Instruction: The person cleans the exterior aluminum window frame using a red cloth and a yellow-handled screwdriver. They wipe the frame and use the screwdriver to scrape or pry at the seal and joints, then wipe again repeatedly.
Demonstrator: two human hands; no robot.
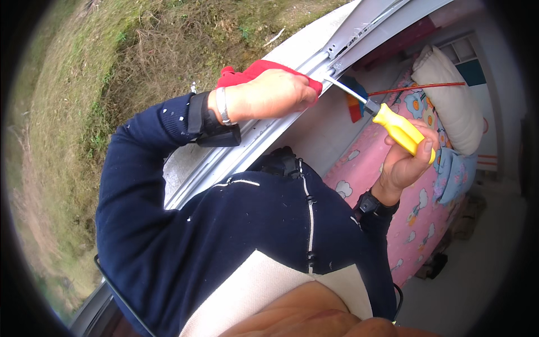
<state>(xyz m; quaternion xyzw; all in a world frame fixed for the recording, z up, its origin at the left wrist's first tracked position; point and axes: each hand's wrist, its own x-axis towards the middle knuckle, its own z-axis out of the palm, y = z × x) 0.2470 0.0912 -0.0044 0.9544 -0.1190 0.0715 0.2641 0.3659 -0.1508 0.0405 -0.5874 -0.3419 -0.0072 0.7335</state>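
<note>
My left hand [269,94], with a silver bracelet at its wrist, grips a bunched red cloth [252,70] on the rails of a white metal window frame [269,130]. In my right hand [406,162] is a screwdriver with a yellow handle [400,128]. Its metal shaft slants to the upper left, and the tip lies at the rails just right of the cloth. Whether the tip touches the rail or the cloth I cannot tell. Part of the cloth is hidden under my left fingers.
An upright frame part [358,31] rises beyond the rails. Grassy ground [139,50] lies outside at the left. Inside at the right are a bed with a pink patterned cover [404,236], a pale pillow [452,101] and a thin red stick [396,90].
</note>
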